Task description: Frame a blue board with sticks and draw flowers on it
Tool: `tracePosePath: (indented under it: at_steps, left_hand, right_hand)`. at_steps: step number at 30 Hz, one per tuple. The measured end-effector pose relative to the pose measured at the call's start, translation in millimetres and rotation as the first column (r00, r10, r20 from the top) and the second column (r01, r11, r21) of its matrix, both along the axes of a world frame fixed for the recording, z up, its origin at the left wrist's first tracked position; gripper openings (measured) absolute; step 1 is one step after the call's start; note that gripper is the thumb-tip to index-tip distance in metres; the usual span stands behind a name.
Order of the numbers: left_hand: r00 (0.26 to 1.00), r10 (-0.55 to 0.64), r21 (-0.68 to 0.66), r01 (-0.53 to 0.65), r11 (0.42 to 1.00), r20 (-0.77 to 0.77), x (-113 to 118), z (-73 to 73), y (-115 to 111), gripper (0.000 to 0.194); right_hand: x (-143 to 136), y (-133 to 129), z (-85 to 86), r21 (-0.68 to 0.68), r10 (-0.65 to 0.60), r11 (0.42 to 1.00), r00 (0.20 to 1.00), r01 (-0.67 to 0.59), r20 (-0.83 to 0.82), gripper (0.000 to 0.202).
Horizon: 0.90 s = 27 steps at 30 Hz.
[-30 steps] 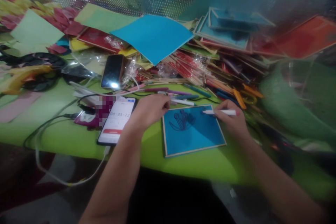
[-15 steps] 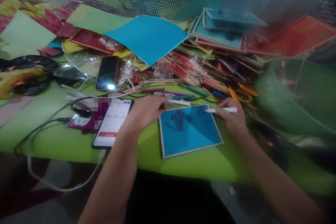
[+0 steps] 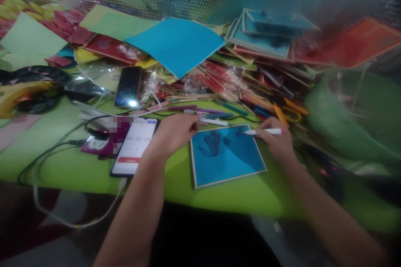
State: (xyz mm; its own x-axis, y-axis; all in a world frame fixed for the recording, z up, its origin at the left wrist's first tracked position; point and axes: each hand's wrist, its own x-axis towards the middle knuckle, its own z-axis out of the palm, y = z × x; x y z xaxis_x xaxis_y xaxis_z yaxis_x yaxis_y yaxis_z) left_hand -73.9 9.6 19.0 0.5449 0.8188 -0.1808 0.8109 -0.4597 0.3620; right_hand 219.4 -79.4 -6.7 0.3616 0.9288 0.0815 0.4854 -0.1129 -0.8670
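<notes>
Near the far right corner of the blue card, the right hand has a white marker pinched between thumb and fingers. The marker's long axis runs nearly level across the view, its tip pointing left, inward over the card, and its pinkish end back toward the right, over the hand. The card lies flat on the green tabletop, to the left of the right hand and partly nearer the person's body; its longer side runs across the view, with the right end angled slightly away from the person. Small dark marks sit just left of the tip, while the larger flower drawing lies farther left, on the card's left half. Whether the tip presses on the surface or hovers just above it, I cannot tell. Of the two, the right hand is nearer the small marks; the left hand is at the opposite far corner, nearer the flower drawing. Its fingers are curled in and seem to meet the card's edge there, though I cannot tell whether they press it down or enclose anything. Just beyond the card's far edge lies another white pen, close to the left fingertips, and left of the left wrist is a phone with a lit screen.
</notes>
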Motion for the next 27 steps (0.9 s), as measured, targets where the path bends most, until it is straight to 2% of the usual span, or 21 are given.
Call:
tracePosePath:
  at_steps: [16, 27]
  left_hand:
    - [1.000, 0.008, 0.008, -0.008, 1.000, 0.007, -0.3, -2.4, 0.8, 0.011]
    - [1.000, 0.009, -0.002, -0.009, 1.000, 0.001, 0.9, 0.4, -0.1, 0.012]
  right_hand:
    - [-1.0, 2.1, -0.4, 0.037, -0.008, 0.999, 0.996, 0.005, 0.088, 0.012]
    - [0.0, 1.0, 0.2, 0.030, -0.013, 0.999, 1.000, 0.012, 0.017, 0.011]
